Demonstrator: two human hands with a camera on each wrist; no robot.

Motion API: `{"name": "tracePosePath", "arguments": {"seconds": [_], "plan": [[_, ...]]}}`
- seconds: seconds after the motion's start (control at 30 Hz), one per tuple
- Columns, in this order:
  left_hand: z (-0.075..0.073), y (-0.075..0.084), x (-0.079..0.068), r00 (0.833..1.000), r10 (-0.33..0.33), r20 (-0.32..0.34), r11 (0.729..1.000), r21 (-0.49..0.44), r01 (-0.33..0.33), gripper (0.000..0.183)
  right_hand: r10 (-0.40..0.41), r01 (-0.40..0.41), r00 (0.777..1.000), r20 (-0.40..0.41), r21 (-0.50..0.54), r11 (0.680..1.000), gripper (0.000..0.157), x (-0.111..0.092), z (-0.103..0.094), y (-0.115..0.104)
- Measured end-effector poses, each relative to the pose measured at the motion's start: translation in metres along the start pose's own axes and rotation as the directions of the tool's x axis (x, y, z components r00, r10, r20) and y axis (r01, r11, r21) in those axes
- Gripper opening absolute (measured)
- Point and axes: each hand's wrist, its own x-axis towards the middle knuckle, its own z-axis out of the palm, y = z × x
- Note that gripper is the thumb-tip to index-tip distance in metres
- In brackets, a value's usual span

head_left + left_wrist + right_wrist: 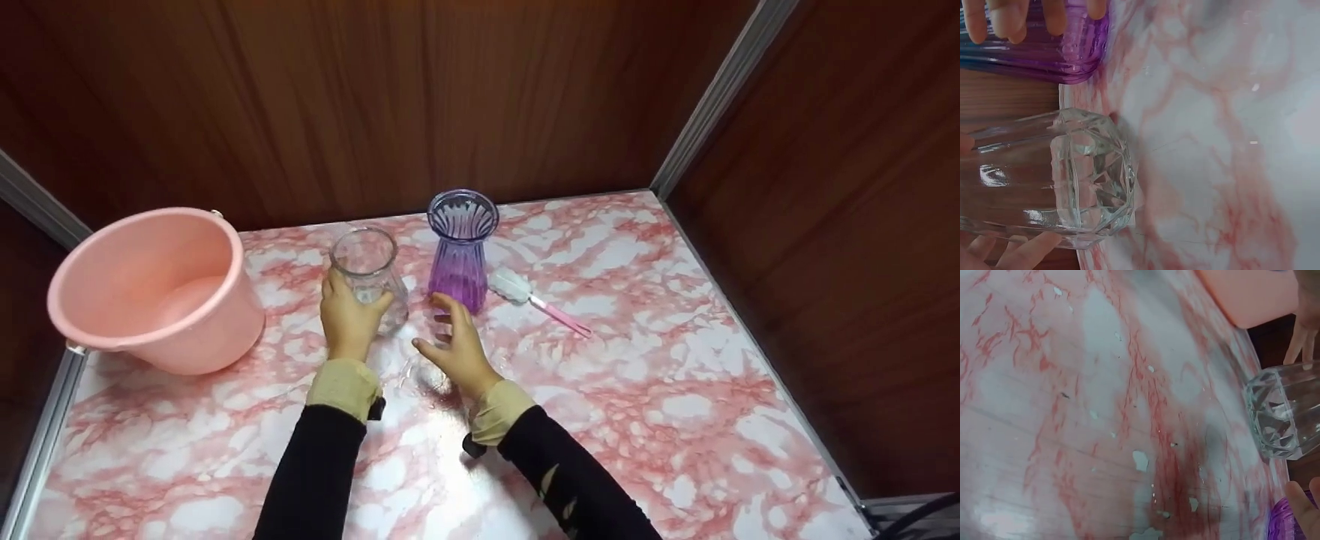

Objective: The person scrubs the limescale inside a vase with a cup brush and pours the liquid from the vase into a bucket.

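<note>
Your L hand (351, 319) has the clear glass vase (1044, 174) in its grasp: thumb on the R side, fingers curled round the L side, below the rim. Vase is upright, mouth up, btwn the pink bucket (199, 330) and the purple vase (460, 262); can't tell if its base rests flat on the tabletop (637, 420). L wrist view shows the faceted, thick base up close, w/ your fingertips along the lower edge of the pic.

Your R hand (461, 352) is released, fingers loosely bent & spread, thumb apart, nothing held. It's in front of the purple vase's lower part, v. near; can't tell if a fingertip touches. That vase stands upright just R of the clear one, bluish-purple up top, brighter purple at the bottom.

Brush (534, 298) lies on the tabletop R of the purple vase, white head toward the vase, pink handle pointing away, toward you & R. Bucket stands upright well L of your L hand, rim wide open.

Tabletop is red-&-white marbled, w/ glare nr your forearms. Black sleeves (311, 472) w/ tan cuffs (341, 386) cover both your arms. Dark wood panel (337, 112) behind.
</note>
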Motion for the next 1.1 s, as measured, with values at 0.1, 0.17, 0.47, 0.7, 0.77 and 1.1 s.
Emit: {"name": "tracePosePath", "arguments": {"seconds": [0.1,0.17,0.47,0.7,0.77,1.1], "plan": [[0.000,-0.003,-0.008,1.000,0.029,0.009,0.999,0.029,-0.029,0.105,0.011,-0.011,1.000,0.020,-0.004,1.000,0.087,-0.001,-0.001,0.002],[-0.002,-0.005,-0.014,0.999,0.047,0.018,0.998,0.041,-0.048,0.109,-0.002,0.003,0.999,0.036,-0.020,1.000,0.091,-0.002,-0.002,0.003],[-0.006,-0.003,-0.044,0.988,0.115,0.105,0.992,0.049,-0.121,0.110,-0.045,0.050,0.994,0.099,-0.047,0.998,0.098,-0.005,-0.005,0.009],[-0.001,0.001,-0.070,0.972,0.197,0.127,0.979,0.032,-0.203,0.106,-0.070,0.086,0.990,0.126,-0.126,0.988,0.096,-0.010,-0.011,0.011],[0.000,0.002,-0.076,0.969,0.210,0.129,0.976,0.029,-0.215,0.105,-0.090,0.106,0.987,0.134,-0.114,0.988,0.092,-0.011,-0.012,0.013],[0.000,-0.003,-0.097,0.962,0.240,0.126,0.969,0.026,-0.246,0.101,-0.006,0.034,0.986,0.165,-0.163,0.986,0.087,-0.022,-0.024,0.003]]}}
